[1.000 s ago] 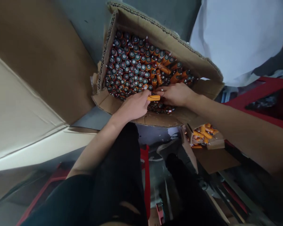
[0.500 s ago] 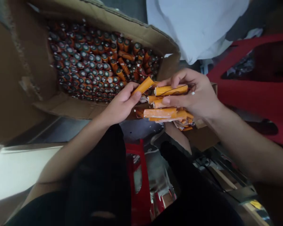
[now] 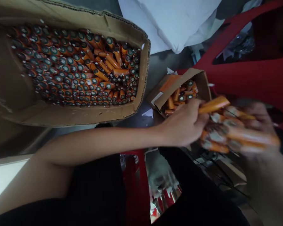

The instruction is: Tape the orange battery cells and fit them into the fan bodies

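Trousers [image 3: 99, 185], dark, lay nearest us at the bottom of view. Beyond them, to the right, we saw the left hand [image 3: 186, 124], thumb and fingers pinched on one orange cylinder [image 3: 214, 105]; its long axis ran nearly level, free end pointing right and slightly up. We found the right hand [image 3: 261, 125] clamped on a bunch of orange cylinders [image 3: 251, 136], axes mostly left-right, pale ends facing the left hand. Blur hid its finger placement; whether the lone cylinder touched the bunch, we could not tell. Just behind the left hand we noted a small carton [image 3: 204, 83] holding jumbled cylinders [image 3: 176, 94]; to its left, a large carton [image 3: 145, 70] of packed cylinders [image 3: 66, 69], mostly on end, some lying flat. Farther off: red frame [image 3: 257, 75], white sheet [image 3: 169, 22].
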